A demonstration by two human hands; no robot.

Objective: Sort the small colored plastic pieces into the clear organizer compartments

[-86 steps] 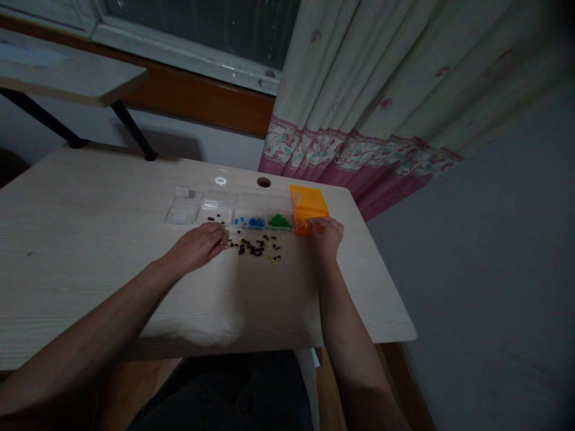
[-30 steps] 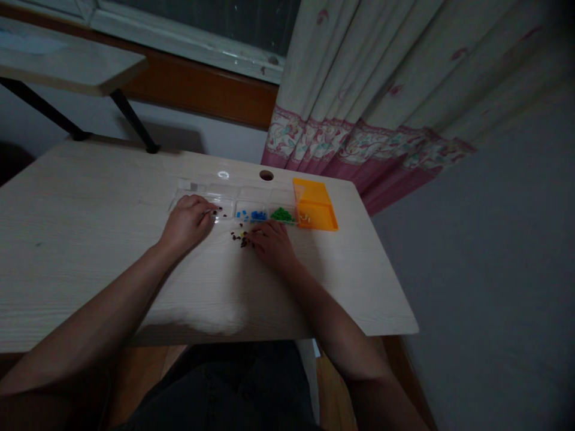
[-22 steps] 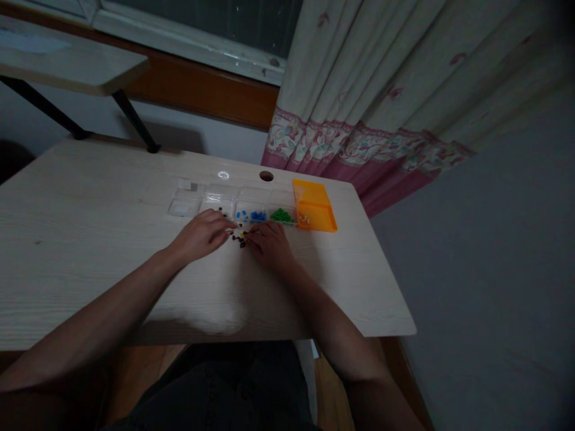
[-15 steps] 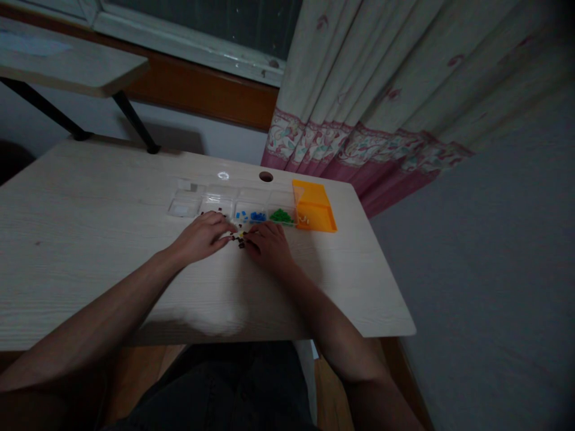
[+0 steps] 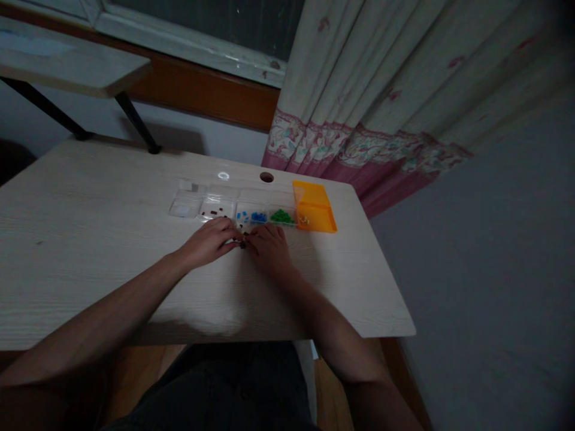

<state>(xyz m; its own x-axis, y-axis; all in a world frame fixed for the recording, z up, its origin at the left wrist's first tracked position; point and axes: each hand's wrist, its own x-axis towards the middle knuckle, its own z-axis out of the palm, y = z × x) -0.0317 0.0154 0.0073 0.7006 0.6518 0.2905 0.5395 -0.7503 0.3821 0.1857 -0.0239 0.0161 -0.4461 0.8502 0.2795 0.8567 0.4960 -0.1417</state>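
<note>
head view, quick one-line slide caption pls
Left hand and right hand close together at dark pieces, near blue pieces and green pieces in clear trays.

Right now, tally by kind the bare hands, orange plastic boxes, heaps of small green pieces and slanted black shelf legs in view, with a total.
Bare left hand and bare right hand: 2
Orange plastic box: 1
Heap of small green pieces: 1
Slanted black shelf legs: 2
Total: 6

Crowded middle, open sides

The left hand (image 5: 213, 242) and right hand (image 5: 270, 246) crowd together, leaving little gap. Clear boxes (image 5: 185, 205) and an orange box (image 5: 318, 215) block the far side; the table (image 5: 103, 245) offers passage left and near.
</note>
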